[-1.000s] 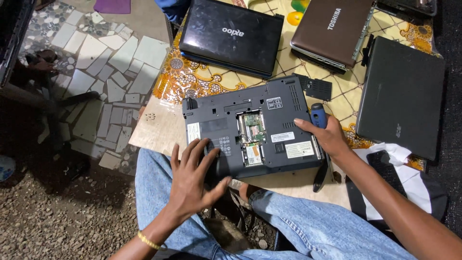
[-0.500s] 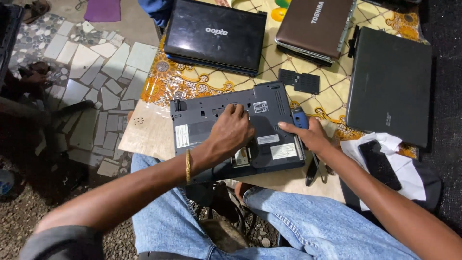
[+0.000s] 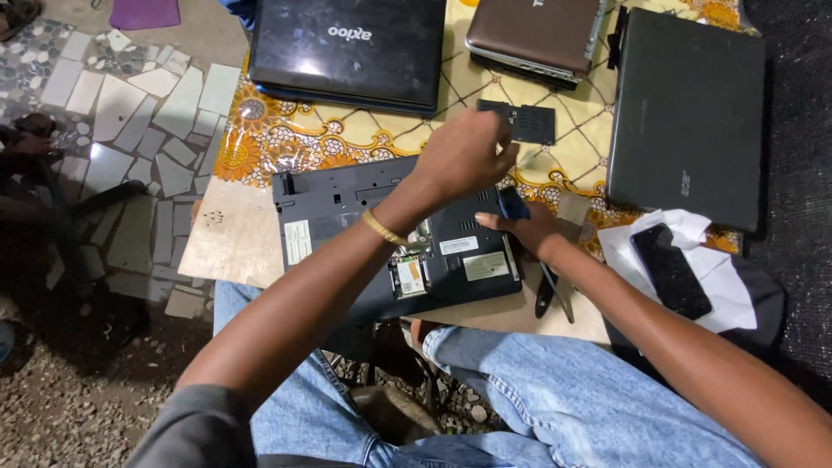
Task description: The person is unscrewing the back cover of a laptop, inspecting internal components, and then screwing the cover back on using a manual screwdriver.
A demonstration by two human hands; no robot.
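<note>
On the near edge of the low table, above the person's jeans-clad knees, an upturned grey laptop (image 3: 381, 234) lies with its bottom bay open, a small circuit card showing inside. White rectangular labels sit on its left end and near its right edge. The right hand (image 3: 530, 232) rests at its right side, fingers curled around a blue tool (image 3: 513, 206). The left hand (image 3: 464, 156) hovers above it, fingers loosely bunched; whether they pinch anything I cannot tell. To the right a black phone (image 3: 669, 269) lies on white paper (image 3: 724, 290). Farther off, a small black cover panel (image 3: 520, 121) and three closed laptops rest on the patterned cloth (image 3: 286, 134).
</note>
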